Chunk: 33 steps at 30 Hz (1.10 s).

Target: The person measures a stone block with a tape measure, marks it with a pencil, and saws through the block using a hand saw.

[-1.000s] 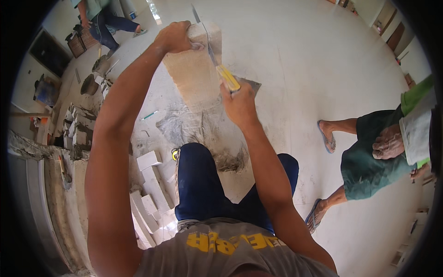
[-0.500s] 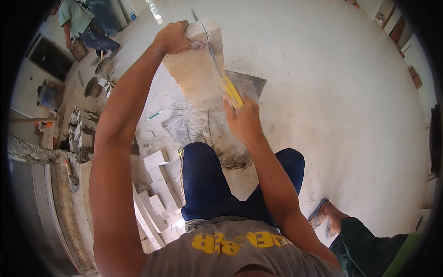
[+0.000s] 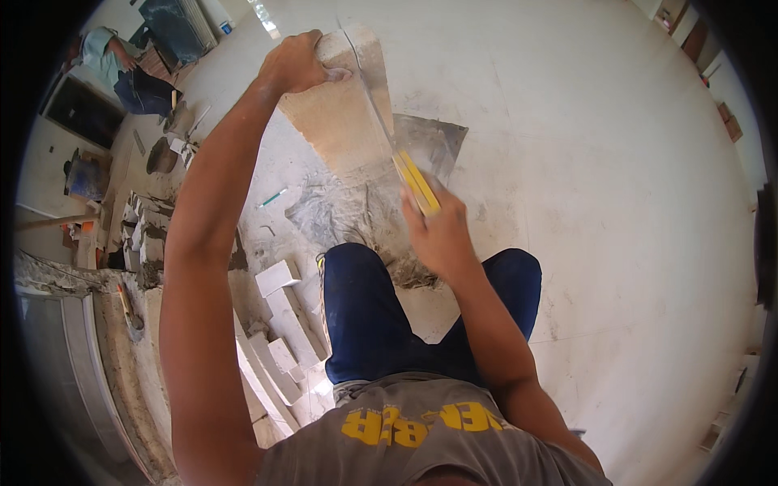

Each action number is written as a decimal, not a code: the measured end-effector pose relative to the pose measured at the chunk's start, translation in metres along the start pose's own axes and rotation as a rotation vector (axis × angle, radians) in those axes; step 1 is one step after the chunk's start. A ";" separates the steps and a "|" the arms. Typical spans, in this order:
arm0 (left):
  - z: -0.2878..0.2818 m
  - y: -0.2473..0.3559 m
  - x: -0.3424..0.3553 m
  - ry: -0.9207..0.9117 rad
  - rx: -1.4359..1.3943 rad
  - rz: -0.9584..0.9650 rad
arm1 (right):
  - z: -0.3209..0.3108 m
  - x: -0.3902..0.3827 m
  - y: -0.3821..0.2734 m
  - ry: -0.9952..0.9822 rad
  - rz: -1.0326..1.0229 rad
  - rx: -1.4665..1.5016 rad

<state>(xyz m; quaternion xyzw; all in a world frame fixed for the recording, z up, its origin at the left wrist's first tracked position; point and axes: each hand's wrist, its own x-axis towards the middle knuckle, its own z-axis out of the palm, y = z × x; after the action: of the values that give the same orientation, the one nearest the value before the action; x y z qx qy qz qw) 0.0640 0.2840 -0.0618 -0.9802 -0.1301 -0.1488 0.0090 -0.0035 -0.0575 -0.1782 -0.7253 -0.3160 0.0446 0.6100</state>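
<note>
A tall, pale concrete block (image 3: 336,121) stands in front of me, dusty and tan on its near side. My left hand (image 3: 296,66) grips its upper left edge, fingers wrapped over the top. In my right hand (image 3: 442,231) is the yellow handle of a hand saw (image 3: 416,185), the fingers closed round it. The saw's thin blade runs up across the block's face into a dark slit at its top, right of my left hand. How deep the blade sits I cannot tell.
Crumpled grey plastic sheeting (image 3: 328,212) lies beneath the block, with a green pencil-like stick (image 3: 273,198) beside it. White cut blocks (image 3: 290,320) are piled by my left knee. Several buckets (image 3: 163,155) stand far left, near another person (image 3: 134,77) bending down.
The saw and my right hand have drawn back toward me. The person at far left has bent lower. A second person's leg and sandalled foot at lower right have left the view.
</note>
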 end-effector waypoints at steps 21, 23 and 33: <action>-0.010 0.059 -0.018 -0.077 0.076 0.024 | -0.032 0.005 -0.007 -0.001 0.003 -0.219; -0.008 0.061 -0.013 -0.039 0.058 -0.014 | -0.008 0.069 -0.003 0.029 0.103 -0.267; -0.011 0.035 -0.006 -0.095 0.048 -0.054 | -0.053 -0.065 -0.006 -0.041 0.047 -0.048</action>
<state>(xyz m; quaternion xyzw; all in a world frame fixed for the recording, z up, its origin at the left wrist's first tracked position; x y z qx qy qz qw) 0.0641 0.2483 -0.0522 -0.9818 -0.1604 -0.0990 0.0220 -0.0339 -0.1360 -0.1803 -0.7459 -0.3122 0.0660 0.5847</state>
